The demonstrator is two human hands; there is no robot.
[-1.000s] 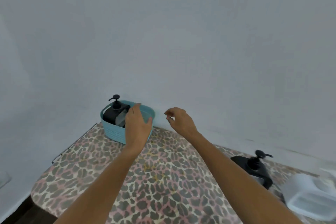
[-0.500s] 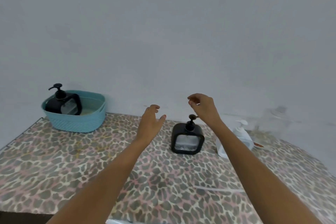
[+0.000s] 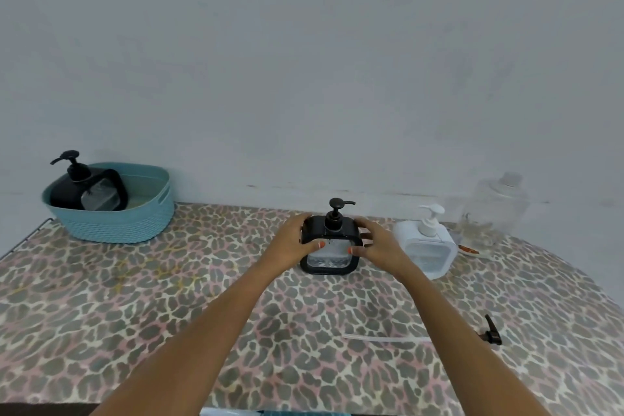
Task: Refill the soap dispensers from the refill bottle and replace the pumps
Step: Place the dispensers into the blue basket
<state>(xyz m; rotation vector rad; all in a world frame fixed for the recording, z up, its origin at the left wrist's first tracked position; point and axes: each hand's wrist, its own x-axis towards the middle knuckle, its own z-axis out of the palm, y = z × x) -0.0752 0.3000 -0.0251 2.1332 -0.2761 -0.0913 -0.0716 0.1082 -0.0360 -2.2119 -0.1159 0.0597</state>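
Clamping the black dispenser (image 3: pixel 329 243) from both sides: why two hands?

> Square body, upright on the table (image 3: pixel 135 314), middle, toward the back edge. Left grip (image 3: pixel 293 243) wraps its left top corner and right grip (image 3: pixel 378 245) the right one, with thumbs (image 3: pixel 319 244) on the front face. Both are closed on it. My read: keeps it square so it can't tip (its pump (image 3: pixel 336 213) is seated on top, spout pointing right).

Where's it headed?

> Can't say. The second black dispenser (image 3: pixel 87 192) leans tilted inside the teal basket (image 3: pixel 111 223), far left. So the basket is a likely home, but that's a guess.

Refill source?

> White pump bottle (image 3: pixel 427 246) stands just beside the right grip, clear jar (image 3: pixel 496 209) behind it. Can't tell which is the refill.

Loose parts?

> Black pump head (image 3: pixel 491 336) lies flat on the table, right side. Thin tube (image 3: pixel 385 338) runs toward it, partly hidden by the right forearm (image 3: pixel 449 324), so I can't tell if they're joined. Probably a pump not yet refitted.
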